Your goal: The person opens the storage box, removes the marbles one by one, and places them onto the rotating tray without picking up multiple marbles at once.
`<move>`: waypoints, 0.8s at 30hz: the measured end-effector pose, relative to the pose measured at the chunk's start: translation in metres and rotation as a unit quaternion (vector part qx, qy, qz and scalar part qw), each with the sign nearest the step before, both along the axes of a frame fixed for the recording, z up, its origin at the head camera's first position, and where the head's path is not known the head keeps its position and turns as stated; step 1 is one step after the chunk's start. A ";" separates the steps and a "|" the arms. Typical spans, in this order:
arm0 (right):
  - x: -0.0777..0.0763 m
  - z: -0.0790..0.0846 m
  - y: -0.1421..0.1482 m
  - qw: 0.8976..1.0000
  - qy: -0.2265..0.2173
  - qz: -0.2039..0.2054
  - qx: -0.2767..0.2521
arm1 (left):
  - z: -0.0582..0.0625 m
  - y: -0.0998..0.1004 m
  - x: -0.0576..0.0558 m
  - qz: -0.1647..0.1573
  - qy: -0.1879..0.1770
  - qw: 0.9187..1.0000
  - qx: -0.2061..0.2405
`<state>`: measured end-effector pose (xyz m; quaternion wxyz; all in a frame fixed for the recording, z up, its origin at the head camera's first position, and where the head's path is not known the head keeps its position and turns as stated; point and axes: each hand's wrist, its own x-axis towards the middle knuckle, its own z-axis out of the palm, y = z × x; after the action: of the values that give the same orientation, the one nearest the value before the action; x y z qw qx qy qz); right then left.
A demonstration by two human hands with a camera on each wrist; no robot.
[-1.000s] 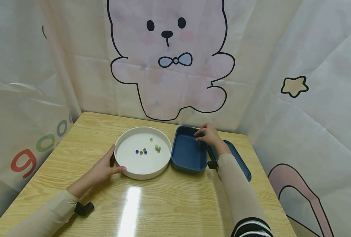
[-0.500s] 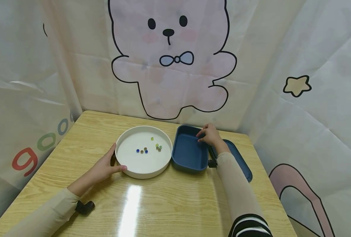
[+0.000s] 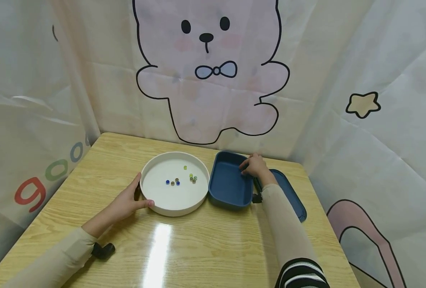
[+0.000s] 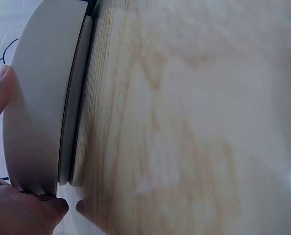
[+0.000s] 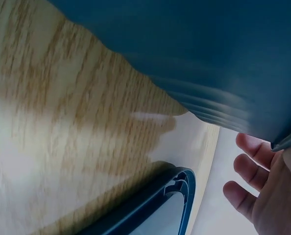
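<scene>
In the head view my left hand (image 3: pixel 127 202) holds the left side of a round white tray (image 3: pixel 155 202), thumb at the front wall and fingers spread along the side. Several small glass balls (image 3: pixel 177 182), blue, brown, green and yellow, lie loose in the tray. Right beside it stands a deep blue rectangular box (image 3: pixel 231 190). My right hand (image 3: pixel 257 166) is over the box's right rim, thumb and forefinger inside with a gap between their tips. In the right wrist view its other fingers (image 5: pixel 252 171) hang loosely outside the wall. Nothing shows between them.
A dark blue lid (image 3: pixel 291 196) lies on the wooden table (image 3: pixel 198 252) to the right of the box, partly under my right forearm. A printed cloth backdrop (image 3: pixel 213 108) rises behind the table and at both sides.
The head view has shifted slightly. My right thumb and forefinger have drawn slightly toward the box's right rim. The left hand, tray and glass balls stay as they were.
</scene>
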<state>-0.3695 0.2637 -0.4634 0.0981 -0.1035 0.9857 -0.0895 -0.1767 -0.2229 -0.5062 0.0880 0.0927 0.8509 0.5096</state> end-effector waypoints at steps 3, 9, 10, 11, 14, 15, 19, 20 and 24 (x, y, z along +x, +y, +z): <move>0.001 0.001 -0.001 1.000 -0.011 -0.017 0.000 | 0.001 0.000 -0.001 -0.003 0.003 1.000 0.002; 0.002 0.005 -0.004 0.999 -0.015 -0.033 0.019 | 0.004 0.001 -0.001 -0.003 0.001 1.000 0.001; 0.002 0.006 -0.005 0.999 -0.014 -0.034 0.023 | 0.004 0.001 -0.001 -0.003 0.001 1.000 0.002; 0.003 0.006 -0.006 0.999 -0.011 -0.034 0.029 | 0.004 0.001 -0.001 -0.003 0.001 1.000 0.002; 0.005 0.008 -0.009 0.998 -0.005 -0.035 0.043 | 0.004 0.001 -0.002 -0.002 0.001 1.000 0.002; 0.005 0.008 -0.009 0.998 -0.003 -0.035 0.046 | 0.004 0.001 -0.002 -0.002 0.001 1.000 0.002; 0.007 0.009 -0.010 0.998 0.004 -0.030 0.049 | 0.003 0.001 -0.001 -0.001 0.000 1.000 0.000; 0.007 0.009 -0.009 0.999 0.005 -0.027 0.046 | 0.003 0.001 -0.001 -0.001 0.000 1.000 -0.001; 0.008 0.008 -0.004 1.000 0.019 -0.010 0.016 | 0.004 0.002 0.001 0.000 -0.004 1.000 -0.003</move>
<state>-0.3619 0.2594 -0.4556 0.0800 -0.0939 0.9897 -0.0728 -0.1757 -0.2210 -0.5026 0.0916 0.0907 0.8520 0.5075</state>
